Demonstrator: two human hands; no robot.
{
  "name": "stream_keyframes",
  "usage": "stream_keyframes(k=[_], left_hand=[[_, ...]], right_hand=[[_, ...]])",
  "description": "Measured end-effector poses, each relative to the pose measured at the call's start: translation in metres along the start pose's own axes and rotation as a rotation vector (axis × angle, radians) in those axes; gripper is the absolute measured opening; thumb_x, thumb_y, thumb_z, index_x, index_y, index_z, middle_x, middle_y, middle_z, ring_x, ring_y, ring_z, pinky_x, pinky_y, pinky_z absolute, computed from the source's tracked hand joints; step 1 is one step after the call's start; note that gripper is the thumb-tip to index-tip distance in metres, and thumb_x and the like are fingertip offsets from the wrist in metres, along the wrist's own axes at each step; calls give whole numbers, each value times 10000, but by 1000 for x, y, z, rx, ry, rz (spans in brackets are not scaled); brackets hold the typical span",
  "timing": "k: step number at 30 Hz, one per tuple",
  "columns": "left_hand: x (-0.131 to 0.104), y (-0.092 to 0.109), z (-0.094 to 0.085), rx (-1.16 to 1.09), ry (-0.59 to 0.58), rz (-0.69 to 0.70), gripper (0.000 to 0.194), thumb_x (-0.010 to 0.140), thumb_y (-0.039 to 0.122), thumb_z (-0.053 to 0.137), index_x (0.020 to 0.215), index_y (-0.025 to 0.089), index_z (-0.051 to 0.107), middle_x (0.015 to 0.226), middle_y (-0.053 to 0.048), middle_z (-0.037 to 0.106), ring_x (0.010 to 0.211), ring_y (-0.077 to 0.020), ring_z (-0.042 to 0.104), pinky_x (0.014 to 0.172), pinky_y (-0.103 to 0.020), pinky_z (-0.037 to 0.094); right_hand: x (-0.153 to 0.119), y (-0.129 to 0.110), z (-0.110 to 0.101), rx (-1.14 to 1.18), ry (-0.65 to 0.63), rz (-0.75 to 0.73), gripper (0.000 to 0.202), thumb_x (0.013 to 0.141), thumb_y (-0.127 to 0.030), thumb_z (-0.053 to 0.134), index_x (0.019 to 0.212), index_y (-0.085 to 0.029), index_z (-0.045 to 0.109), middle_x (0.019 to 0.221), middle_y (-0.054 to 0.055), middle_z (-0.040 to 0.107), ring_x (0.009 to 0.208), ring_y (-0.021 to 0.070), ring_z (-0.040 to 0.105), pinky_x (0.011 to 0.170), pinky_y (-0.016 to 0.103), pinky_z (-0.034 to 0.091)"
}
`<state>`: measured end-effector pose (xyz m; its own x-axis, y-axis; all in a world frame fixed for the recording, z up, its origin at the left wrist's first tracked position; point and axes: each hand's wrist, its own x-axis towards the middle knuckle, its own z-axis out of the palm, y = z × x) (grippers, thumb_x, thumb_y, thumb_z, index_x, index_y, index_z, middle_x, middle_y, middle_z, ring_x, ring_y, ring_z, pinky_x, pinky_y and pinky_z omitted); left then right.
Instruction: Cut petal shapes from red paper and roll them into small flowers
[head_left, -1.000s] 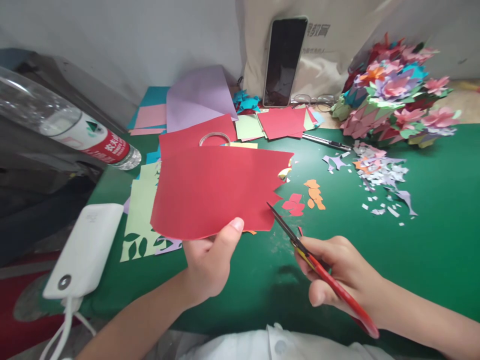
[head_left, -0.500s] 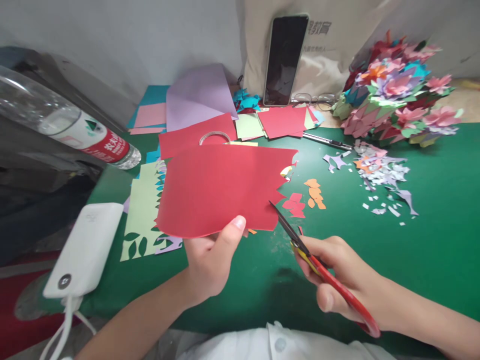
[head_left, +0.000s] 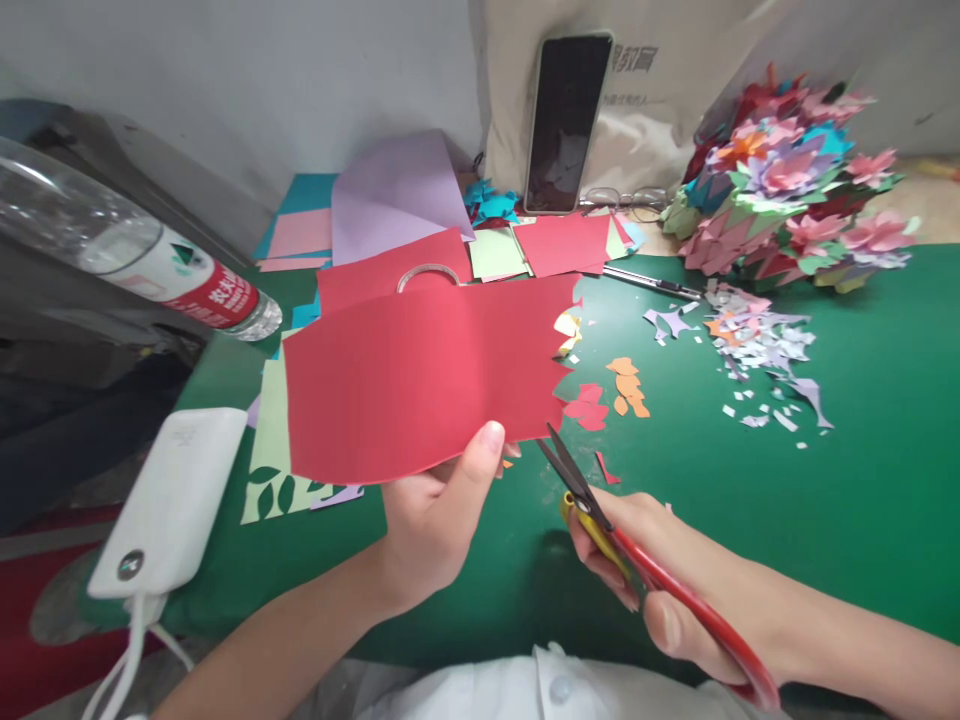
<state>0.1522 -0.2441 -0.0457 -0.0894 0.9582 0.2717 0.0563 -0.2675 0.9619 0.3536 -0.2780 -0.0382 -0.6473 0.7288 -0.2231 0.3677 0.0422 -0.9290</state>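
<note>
My left hand (head_left: 442,510) pinches the lower edge of a red sheet of paper (head_left: 390,390), thumb on top and fingers underneath. The sheet bends slightly, and its right edge is jagged from cuts. In my right hand (head_left: 660,580) is a pair of scissors (head_left: 589,505) with dark blades and red and yellow handles. The blades are a little apart, with their tips at the sheet's lower right corner. Close to that edge lie red paper petals (head_left: 587,407), orange paper petals (head_left: 628,388) and a thin red scrap (head_left: 607,468).
At left are a water bottle (head_left: 187,270) and a white power bank (head_left: 169,500) with a cable. A phone (head_left: 568,125) leans at the back, near glasses (head_left: 626,203) and a craft knife (head_left: 652,283). Paper flowers (head_left: 795,190) stand right, behind paper scraps (head_left: 765,330). Coloured sheets (head_left: 397,190) lie behind.
The red sheet has shifted left and turned a little. The scissors have moved down to its lower right corner, and their blades have spread. A thin red scrap now shows fully on the table.
</note>
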Motion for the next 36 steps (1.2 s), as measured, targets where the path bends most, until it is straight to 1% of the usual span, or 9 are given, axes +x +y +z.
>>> stream_keyframes(k=[5,10,17,21,25,27,32,34,36], left_hand=[[-1,2,4,18,-7,29,199,838,94,599,687,209,659,632,45,696,564,-128,675,549,-226,568],[-2,0,3,13,-23,48,205,834,66,596,719,220,668,651,50,701,599,-136,697,563,-223,571],[-1,2,3,61,-66,67,197,848,85,582,740,218,679,705,27,728,671,-175,721,695,-305,606],[-1,2,4,84,-63,65,186,849,95,585,748,217,680,739,19,737,705,-185,726,751,-332,603],[-2,1,3,69,-69,59,200,848,79,587,746,227,675,714,41,724,677,-162,715,734,-308,596],[-2,1,2,68,-73,60,204,849,78,586,743,226,678,705,39,720,690,-164,718,674,-282,586],[-3,-1,3,79,-45,54,156,855,135,613,789,241,707,724,19,723,703,-177,722,481,-236,517],[-4,-2,1,93,-31,62,120,861,201,631,800,255,719,733,15,724,693,-173,713,523,-253,544],[-2,-1,-3,104,-49,41,138,866,358,634,827,261,725,743,-3,722,716,-187,706,602,-296,586]], right_hand=[[2,2,4,113,-24,-53,576,848,-774,320,847,-202,384,668,-32,399,531,109,361,464,240,273],[2,6,6,163,0,-11,638,803,-833,310,841,-201,390,658,-38,385,527,108,339,480,250,282],[4,11,4,214,-37,24,707,710,-902,364,810,-203,406,643,-52,378,501,89,292,454,241,270],[5,7,-1,222,-83,42,704,708,-900,367,797,-203,408,592,-69,363,480,82,266,424,238,227],[4,4,-4,208,-77,60,712,706,-903,357,782,-197,414,555,-78,356,470,73,238,425,236,199],[4,4,-4,205,-73,63,710,703,-903,366,764,-197,410,541,-81,338,470,71,223,424,236,186],[5,3,-6,210,-61,82,716,679,-913,382,722,-198,397,524,-88,295,472,68,193,423,239,161],[6,1,-8,211,-71,82,717,671,-914,391,718,-199,398,518,-91,288,470,67,187,421,238,162],[6,0,-11,204,-97,77,717,661,-915,399,712,-200,394,520,-92,289,475,67,183,419,235,164]])
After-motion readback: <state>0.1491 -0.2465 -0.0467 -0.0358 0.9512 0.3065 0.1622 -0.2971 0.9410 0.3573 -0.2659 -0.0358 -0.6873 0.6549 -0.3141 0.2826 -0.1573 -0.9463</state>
